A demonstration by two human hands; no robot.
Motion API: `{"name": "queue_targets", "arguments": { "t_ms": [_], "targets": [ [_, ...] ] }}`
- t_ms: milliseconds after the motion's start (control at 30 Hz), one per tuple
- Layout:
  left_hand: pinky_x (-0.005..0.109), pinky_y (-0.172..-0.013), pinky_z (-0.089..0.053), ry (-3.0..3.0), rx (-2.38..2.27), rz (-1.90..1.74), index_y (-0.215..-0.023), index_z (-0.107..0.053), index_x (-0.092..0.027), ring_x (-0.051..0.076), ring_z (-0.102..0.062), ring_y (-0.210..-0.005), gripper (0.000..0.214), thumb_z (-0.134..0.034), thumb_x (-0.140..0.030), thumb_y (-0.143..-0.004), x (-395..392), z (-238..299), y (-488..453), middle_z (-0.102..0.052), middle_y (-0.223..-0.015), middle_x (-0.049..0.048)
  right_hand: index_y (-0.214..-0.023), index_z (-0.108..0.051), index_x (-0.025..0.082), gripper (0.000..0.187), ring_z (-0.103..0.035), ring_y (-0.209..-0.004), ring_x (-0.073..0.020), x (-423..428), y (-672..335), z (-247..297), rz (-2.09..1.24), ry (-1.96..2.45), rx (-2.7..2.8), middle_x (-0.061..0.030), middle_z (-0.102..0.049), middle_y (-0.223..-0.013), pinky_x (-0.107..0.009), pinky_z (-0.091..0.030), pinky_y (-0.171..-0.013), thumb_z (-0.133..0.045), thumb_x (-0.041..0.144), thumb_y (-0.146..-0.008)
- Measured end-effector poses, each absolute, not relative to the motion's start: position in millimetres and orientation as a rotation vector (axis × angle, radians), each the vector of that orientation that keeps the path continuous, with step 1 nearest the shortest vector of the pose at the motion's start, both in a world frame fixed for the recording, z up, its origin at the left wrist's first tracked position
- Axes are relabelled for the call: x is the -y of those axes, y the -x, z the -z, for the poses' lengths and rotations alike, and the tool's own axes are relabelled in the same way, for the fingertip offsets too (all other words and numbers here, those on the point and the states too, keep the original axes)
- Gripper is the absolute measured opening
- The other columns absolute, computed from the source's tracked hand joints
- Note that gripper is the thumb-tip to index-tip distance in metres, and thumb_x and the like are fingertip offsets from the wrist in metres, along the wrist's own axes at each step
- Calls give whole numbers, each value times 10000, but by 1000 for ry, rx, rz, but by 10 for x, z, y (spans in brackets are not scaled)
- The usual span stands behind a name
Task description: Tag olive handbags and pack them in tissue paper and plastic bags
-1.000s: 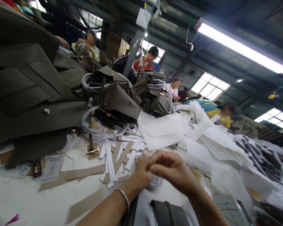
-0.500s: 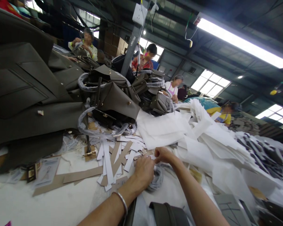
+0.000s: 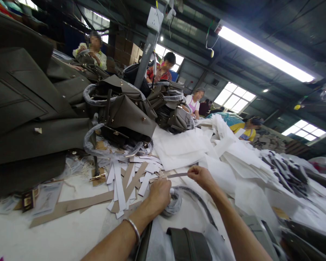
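A thin greyish strip (image 3: 178, 175) is stretched between my two hands. My right hand (image 3: 203, 177) pinches one end of it. My left hand (image 3: 159, 195), with a silver bangle on the wrist, is closed at the other end; its fingertips are partly hidden. Directly beside my left hand lies a coiled bag handle (image 3: 174, 204) in clear plastic wrap, and a dark wrapped strap (image 3: 202, 203) curves away from it under my right forearm. Between my forearms, a folded dark olive bag piece (image 3: 189, 243) rests near the front edge.
Loose white and brown card strips (image 3: 129, 181) lie left of my hands. Olive handbags (image 3: 130, 116) are heaped behind them, with larger bags (image 3: 35, 87) at far left. White paper sheets (image 3: 222, 159) pile up at right. Several co-workers sit beyond.
My right hand has moved right, away from my left, and the strip now shows stretched between them. More of the dark wrapped strap is visible. The view has shifted slightly.
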State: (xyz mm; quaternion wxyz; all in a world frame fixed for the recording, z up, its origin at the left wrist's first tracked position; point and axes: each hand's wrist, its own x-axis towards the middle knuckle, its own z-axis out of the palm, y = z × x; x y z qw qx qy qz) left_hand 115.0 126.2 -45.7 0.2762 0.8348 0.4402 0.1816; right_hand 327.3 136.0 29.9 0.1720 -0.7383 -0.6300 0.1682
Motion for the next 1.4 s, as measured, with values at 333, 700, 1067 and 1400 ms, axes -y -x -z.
{"name": "queue_targets", "arguments": {
  "t_ms": [333,700,1067,1400],
  "targets": [
    [389,-988,-427,-1733,-984,-808,-1104,-647,-157,269,-573,-1120,324,-624,-313,-821,-1322,259,-1115,-659,-1157,111,-914,-713,185,353,-695,-733,-233,-616,-3056,-207,-355,1720,1357,-61,-724,-774,-323,-554,-622,-662,514,-796],
    [256,-649,-547,-1045,-511,-951,-949,-677,-103,180,-677,-775,542,-707,-602,-738,-1374,212,-1091,-694,-894,101,-916,-714,215,141,-669,-793,-188,-638,-2512,-105,-234,1425,1732,-57,-711,-908,-278,-536,-709,-631,327,-899],
    [369,-808,-575,-843,-467,-983,-949,-619,-125,217,-704,-834,542,-830,-526,-654,-1376,289,-1133,-691,-864,65,-899,-684,225,161,-664,-847,-191,-667,-2519,-31,48,1436,1844,-64,-695,-916,-289,-510,-763,-528,230,-936],
    [285,-696,-529,-983,-551,-989,-1135,-617,-90,180,-672,-742,606,-846,-337,-632,-1399,269,-1113,-701,-809,43,-771,-701,167,323,-660,-744,-210,-726,-2638,-108,-856,1618,1379,-45,-727,-768,-310,-502,-710,-784,474,-713]
  ]
}}
